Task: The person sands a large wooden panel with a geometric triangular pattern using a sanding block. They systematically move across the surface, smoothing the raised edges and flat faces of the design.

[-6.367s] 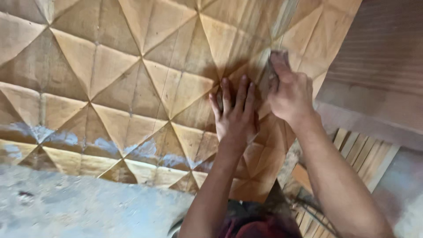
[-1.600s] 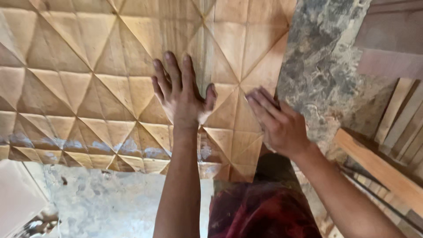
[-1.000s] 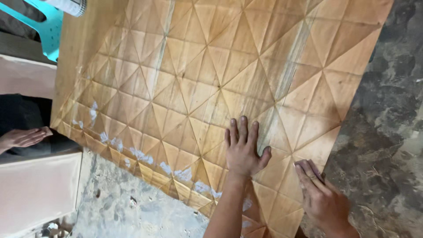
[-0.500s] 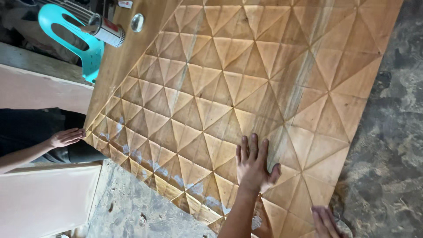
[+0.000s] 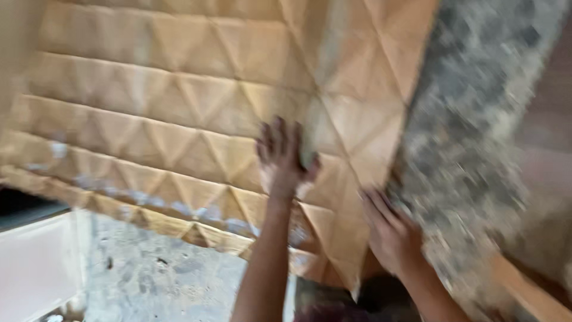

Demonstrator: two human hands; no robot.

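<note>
The whole view is blurred by motion. A large carved wooden panel (image 5: pixel 179 95) with a raised triangle pattern lies flat and fills most of it. My left hand (image 5: pixel 283 158) rests palm down on the panel near its right side, fingers spread. My right hand (image 5: pixel 390 232) lies with fingers stretched out at the panel's near right edge. The blur hides whether anything is under its fingers. White smears run along the panel's near edge (image 5: pixel 179 211).
Mottled grey stone floor (image 5: pixel 471 119) lies to the right of the panel, and dusty concrete (image 5: pixel 161 274) below it. A pale flat board (image 5: pixel 36 262) sits at the lower left. A wooden plank (image 5: pixel 530 292) crosses the lower right corner.
The view has swung down and closer, so the other person's hand, the spray can and the teal chair are out of sight. My right hand has moved back up onto the panel's edge.
</note>
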